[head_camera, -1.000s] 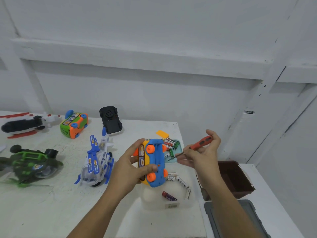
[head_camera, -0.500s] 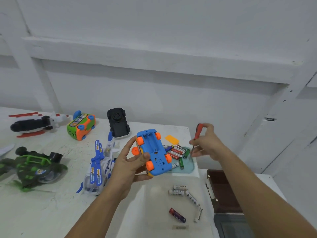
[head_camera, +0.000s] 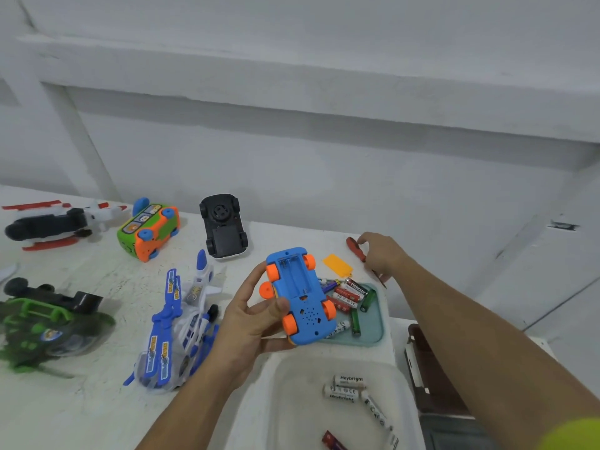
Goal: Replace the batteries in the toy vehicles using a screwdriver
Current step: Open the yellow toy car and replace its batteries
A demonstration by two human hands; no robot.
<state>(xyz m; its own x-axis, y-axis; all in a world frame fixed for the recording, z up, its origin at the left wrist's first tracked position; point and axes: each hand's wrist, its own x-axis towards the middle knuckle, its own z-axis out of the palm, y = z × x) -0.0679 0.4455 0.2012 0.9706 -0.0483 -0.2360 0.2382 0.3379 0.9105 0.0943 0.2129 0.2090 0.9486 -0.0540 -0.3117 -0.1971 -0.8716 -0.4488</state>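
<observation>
Left hand (head_camera: pixel 250 323) grasps the blue toy car (head_camera: pixel 300 297), belly up and raised above the table (head_camera: pixel 97 401), thumb across one side, fingers under the body. Battery bay (head_camera: pixel 292 274) open and bare; its orange cover (head_camera: pixel 337 265) lies loose on the table just beyond. Right hand (head_camera: pixel 383 254) reaches out to the far right corner, fingers curled around the screwdriver (head_camera: pixel 353 246), red handle poking out to the left, tip showing below my wrist. That corner is close to the table edge: if I let the tool go there, a round handle could roll off the back. Mixed cells (head_camera: pixel 349 293) sit in the teal tray (head_camera: pixel 378 332) under the car's nose; the white Heybright cells (head_camera: pixel 345 386) lie in the white tub (head_camera: pixel 276 401) nearer me. Main risk I judge: picking from the wrong pile and putting spent cells into the bay, since both heaps are within one reach. Second: seating cells against the polarity marks, which I cannot read from here. Third: one-handed hold is only a side pinch, so pressing a cell in could tip the car out. Cover screw not visible; may be easy to lose
</observation>
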